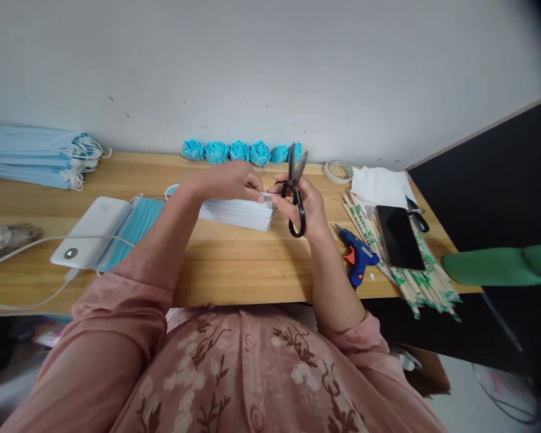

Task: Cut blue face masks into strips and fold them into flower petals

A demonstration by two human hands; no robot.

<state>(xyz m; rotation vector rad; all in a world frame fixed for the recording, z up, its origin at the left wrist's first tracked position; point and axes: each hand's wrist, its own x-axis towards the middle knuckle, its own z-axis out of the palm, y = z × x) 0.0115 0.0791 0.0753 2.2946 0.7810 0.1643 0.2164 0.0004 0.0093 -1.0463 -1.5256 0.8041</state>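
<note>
A face mask (241, 213) with its white side up lies in front of me, its right end raised a little between my hands. My left hand (234, 182) is closed, pinching the upper edge of the mask near its right end. My right hand (311, 204) has black-handled scissors (293, 173) hooked in it, blades pointing up and slightly apart. The thumb and fingers of that same hand also pinch the mask's right corner. Part of the mask is hidden behind my left forearm.
Blue flowers (239, 151) stand in a row along the wall. Left are stacked masks (31, 153) and a white power bank (92, 231) with cable. Right are a tape roll (338, 171), glue gun (358, 255), phone (400, 237), wrapped chopsticks (426, 282) and green bottle (487, 266).
</note>
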